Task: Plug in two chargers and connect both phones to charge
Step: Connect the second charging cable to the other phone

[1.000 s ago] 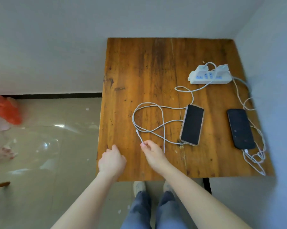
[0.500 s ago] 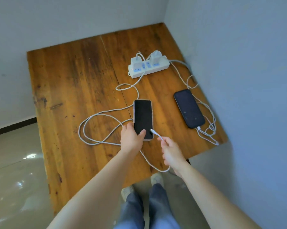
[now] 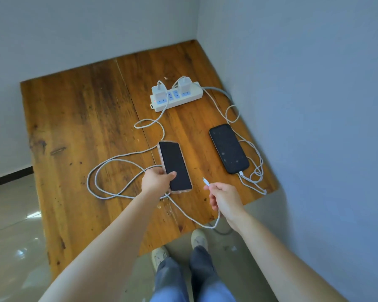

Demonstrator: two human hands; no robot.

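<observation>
No legible text, brand, number or sign appears in the head view. The power strip [image 3: 176, 96] carries no readable marking; its sockets show only blue inserts, and a small red indicator light sits at its left end. The two chargers [image 3: 171, 88] plugged into it are plain white. The screens of the left phone [image 3: 175, 165] and the right phone [image 3: 228, 148] are dark, without characters or icons. The white cables [image 3: 127, 154] and the wooden table [image 3: 79, 118] bear no labels.
</observation>
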